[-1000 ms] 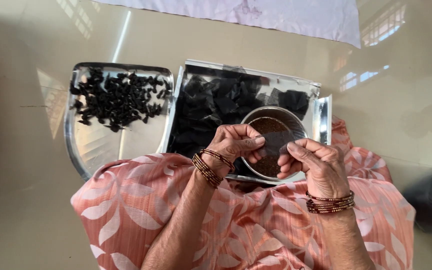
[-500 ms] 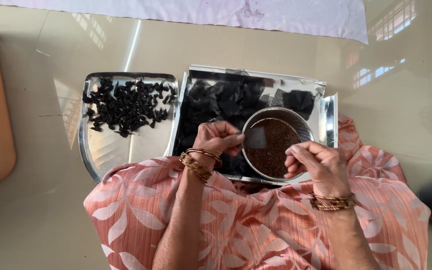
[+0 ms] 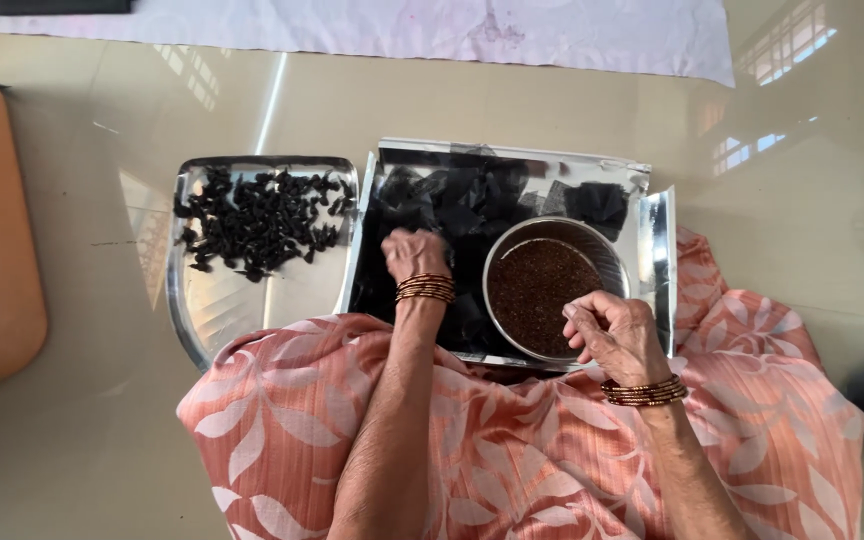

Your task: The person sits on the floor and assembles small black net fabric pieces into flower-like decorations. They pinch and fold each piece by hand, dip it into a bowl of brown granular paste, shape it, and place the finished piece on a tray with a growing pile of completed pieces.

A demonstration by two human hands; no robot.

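While my left hand (image 3: 414, 254) reaches into the silver tray (image 3: 652, 250) and its grip closes narrow on one of the black net pieces (image 3: 462, 205) heaped just beyond my knuckles, my right hand (image 3: 612, 335) rests at the near rim of the steel bowl (image 3: 600, 255), fingers pinched together over the brown grains (image 3: 542, 290), though I cannot tell what they hold. Judging by this, I should lift a single net free without dragging its neighbours, keeping the bowl steady; the tray of dark finished bundles (image 3: 257, 220) lies well off to my left.
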